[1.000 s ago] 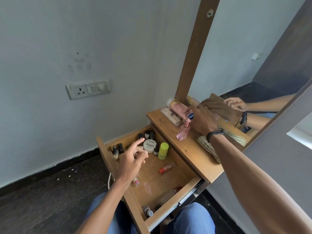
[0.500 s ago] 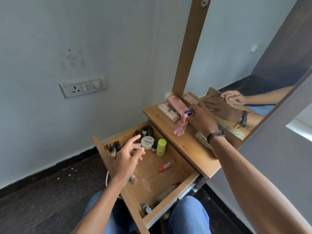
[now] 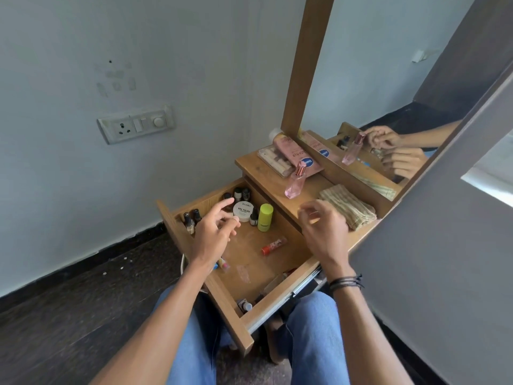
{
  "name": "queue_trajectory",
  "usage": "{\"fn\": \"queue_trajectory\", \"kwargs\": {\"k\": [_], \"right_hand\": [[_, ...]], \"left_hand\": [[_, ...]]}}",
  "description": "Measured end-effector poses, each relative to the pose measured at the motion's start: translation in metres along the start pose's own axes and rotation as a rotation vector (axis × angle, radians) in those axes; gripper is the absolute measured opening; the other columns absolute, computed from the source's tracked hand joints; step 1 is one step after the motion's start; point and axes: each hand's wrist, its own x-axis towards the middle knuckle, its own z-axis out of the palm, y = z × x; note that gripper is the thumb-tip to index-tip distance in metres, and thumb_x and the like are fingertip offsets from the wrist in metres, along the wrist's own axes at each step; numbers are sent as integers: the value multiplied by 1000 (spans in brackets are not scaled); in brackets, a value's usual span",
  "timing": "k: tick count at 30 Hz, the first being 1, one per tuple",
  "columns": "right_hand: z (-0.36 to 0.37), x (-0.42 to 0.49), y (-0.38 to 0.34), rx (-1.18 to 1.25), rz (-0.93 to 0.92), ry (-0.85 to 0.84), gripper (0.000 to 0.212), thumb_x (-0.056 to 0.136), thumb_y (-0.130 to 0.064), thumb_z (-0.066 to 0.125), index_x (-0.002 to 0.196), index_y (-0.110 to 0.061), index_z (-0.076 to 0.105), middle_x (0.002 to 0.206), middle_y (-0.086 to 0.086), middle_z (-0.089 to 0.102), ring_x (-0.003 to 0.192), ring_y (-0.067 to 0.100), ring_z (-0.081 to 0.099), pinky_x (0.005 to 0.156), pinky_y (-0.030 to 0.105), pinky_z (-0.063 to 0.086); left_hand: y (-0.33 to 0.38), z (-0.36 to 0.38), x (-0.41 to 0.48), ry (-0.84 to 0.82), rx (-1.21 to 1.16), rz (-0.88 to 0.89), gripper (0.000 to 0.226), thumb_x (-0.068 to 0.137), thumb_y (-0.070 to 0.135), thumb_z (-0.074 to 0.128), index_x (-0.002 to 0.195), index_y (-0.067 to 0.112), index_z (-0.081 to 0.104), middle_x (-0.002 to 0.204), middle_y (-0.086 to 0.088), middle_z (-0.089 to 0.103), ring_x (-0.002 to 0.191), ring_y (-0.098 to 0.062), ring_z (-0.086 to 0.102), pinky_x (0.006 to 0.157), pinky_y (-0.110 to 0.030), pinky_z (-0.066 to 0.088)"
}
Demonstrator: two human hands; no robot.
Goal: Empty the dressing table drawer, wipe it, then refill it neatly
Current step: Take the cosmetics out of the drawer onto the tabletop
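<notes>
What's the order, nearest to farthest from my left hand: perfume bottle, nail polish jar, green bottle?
1. Nail polish jar, in the drawer beside the left hand.
2. Green bottle, right of the jar.
3. Perfume bottle, up on the tabletop.

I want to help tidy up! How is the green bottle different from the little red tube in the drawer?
The green bottle stands upright; the red tube lies on its side. The bottle is thicker and bigger than the tube. The bottle is plain yellow-green all over; the tube has a red end and a paler body. Both sit in the drawer.
</notes>
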Motion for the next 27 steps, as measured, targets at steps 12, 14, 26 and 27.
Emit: {"fn": "queue_trajectory", "kwargs": {"k": [12,14,26,27], "right_hand": [[78,-56,1,-254,15,-504,12,91,-28,61,100,-24,69,101,-5,63,95,20,62,75,38,55],[80,-58,3,-256,14,-459,12,92,-27,60,99,-24,68,100,-5,63,94,19,61,74,37,54],[84,-58,14,-221,61,-346,14,94,-32,60,99,-23,70,98,-6,67,87,14,63,72,32,56],[84,-58,14,-219,57,-341,14,95,-32,60,98,-23,69,98,-7,67,86,14,63,71,32,56]], "left_hand": [[-5,1,8,74,172,-54,29,94,17,61,114,38,64,89,16,70,80,-10,68,65,-31,54],[-9,6,16,28,307,-64,27,93,20,63,113,37,64,101,15,67,87,-10,65,66,-24,48],[-41,45,74,-304,1210,54,60,91,29,64,146,17,43,154,-8,32,134,-30,38,98,-46,48],[-45,47,75,-301,1236,62,59,88,27,65,143,18,45,150,-9,35,132,-31,40,96,-46,49]]}}
